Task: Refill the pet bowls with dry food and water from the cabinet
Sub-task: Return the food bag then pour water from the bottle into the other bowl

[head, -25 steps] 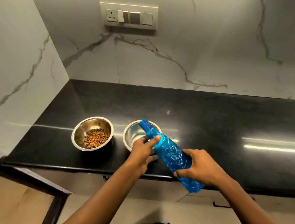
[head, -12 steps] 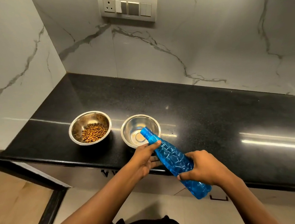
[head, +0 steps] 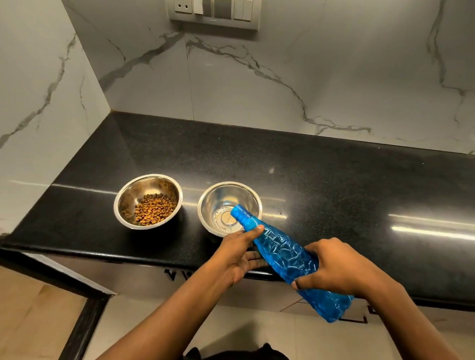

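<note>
Two steel bowls stand side by side on the black counter [head: 331,189]. The left bowl [head: 124,200] holds brown dry food [head: 154,209]. The right bowl [head: 248,190] has a little water in its bottom. A blue faceted plastic bottle [head: 286,257] is tilted with its open neck over the right bowl's near rim. My right hand [head: 340,268] grips the bottle's lower body. My left hand [head: 236,253] steadies it near the neck, thumb across the top.
Marble walls close the counter at the back and left. A switch panel with a socket [head: 214,7] is on the back wall. The counter's front edge runs under my hands, with tiled floor [head: 23,324] below.
The bottle's neck has come back from deep over the right bowl to its near rim and sits lower. A bit of water now shows in that bowl. Both hands keep their hold.
</note>
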